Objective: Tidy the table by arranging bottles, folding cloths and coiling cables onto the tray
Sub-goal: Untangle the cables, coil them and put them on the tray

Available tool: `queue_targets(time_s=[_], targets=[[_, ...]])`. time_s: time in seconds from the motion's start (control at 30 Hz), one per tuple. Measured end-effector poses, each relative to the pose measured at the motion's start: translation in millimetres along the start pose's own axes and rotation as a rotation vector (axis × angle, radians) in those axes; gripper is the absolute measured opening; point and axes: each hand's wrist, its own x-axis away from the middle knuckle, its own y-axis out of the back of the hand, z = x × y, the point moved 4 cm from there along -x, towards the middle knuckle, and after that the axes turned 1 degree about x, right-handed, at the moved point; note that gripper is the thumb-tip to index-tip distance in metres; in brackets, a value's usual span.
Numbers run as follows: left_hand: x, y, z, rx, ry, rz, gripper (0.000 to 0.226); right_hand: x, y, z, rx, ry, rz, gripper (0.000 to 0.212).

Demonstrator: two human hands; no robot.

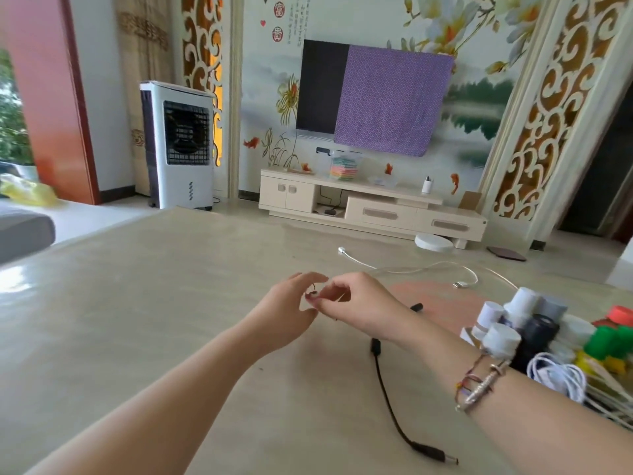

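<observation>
Head view: a small dark thing, too tiny to be told, is pinched between the fingertips of the left hand and right hand, both curled, above the table. A black cable is laid under the right wrist, w/ its plug near the table edge. A white cable is seen further back. At right, bottles and a coiled white cable are kept on the tray.
</observation>
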Motion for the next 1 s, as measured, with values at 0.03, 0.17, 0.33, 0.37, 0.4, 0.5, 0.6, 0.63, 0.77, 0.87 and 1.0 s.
queue_targets(time_s=[0.03, 0.17, 0.33, 0.37, 0.4, 0.5, 0.6, 0.63, 0.77, 0.87, 1.0], targets=[[3.4, 1.9, -1.0, -0.001, -0.005, -0.009, 0.028, 2.6, 1.5, 3.3, -0.045, 0.001, 0.023, 0.027], [12.0, 10.4, 4.3, -0.019, 0.041, -0.013, 0.02, 10.7, 7.9, 6.5, -0.15, -0.024, 0.093, 0.028], [14.1, 28.3, 16.5, 0.216, 0.187, -0.063, 0.032, -5.6, 3.5, -12.8, 0.23, -0.024, -0.021, 0.032], [14.7, 34.3, 16.9, 0.34, 0.212, -0.09, 0.032, -10.3, -1.4, -17.3, 0.345, -0.006, 0.003, 0.041], [15.9, 39.9, 17.1, 0.465, 0.241, -0.115, 0.032, -13.5, -6.5, -20.0, 0.411, 0.011, 0.032, 0.045], [20.9, 55.8, 22.3, 0.694, 0.346, -0.169, 0.03, -22.4, -20.9, -22.8, 0.487, 0.058, 0.062, 0.031], [25.5, 65.9, 33.0, 0.84, 0.425, -0.251, 0.028, -24.7, -19.6, -24.3, 0.515, 0.092, 0.001, 0.011], [26.6, 69.1, 36.7, 0.898, 0.46, -0.301, 0.027, -24.1, -15.2, -27.2, 0.507, 0.081, -0.01, 0.006], [32.4, 75.9, 41.2, 1.038, 0.604, -0.412, 0.025, -18.2, 7.3, -40.1, 0.422, 0.001, 0.015, 0.018], [34.8, 74.6, 38.8, 0.972, 0.651, -0.379, 0.031, -10.3, 15.0, -28.8, 0.294, 0.002, 0.041, 0.015], [37.6, 68.4, 30.5, 0.837, 0.682, -0.266, 0.03, 1.7, 12.9, 5.2, 0.214, 0.118, 0.08, 0.012]])
